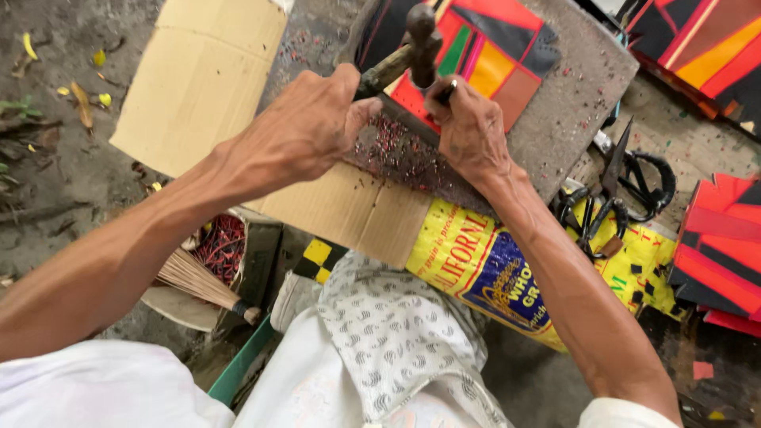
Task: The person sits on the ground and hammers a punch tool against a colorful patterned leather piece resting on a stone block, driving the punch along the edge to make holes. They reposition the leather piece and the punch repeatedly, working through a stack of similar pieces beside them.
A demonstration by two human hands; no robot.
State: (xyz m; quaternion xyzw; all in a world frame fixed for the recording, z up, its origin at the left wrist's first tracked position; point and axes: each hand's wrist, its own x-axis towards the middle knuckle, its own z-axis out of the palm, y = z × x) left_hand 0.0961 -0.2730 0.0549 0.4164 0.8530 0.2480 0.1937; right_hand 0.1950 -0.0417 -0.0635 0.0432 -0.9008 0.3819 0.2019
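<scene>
My left hand grips the wooden handle of a dark-headed hammer, raised just above the work. My right hand pinches a small dark punch tool upright against the edge of a colourful patchwork sheet of red, orange, green and black panels. The sheet lies on a grey stone slab sprinkled with tiny red and dark punched bits. Both hands are close together over the slab's near corner.
Flat cardboard lies under and left of the slab. A yellow and blue printed sack covers the ground in front. Black scissors rest to the right, beside more coloured sheets. A small broom and red scraps sit lower left.
</scene>
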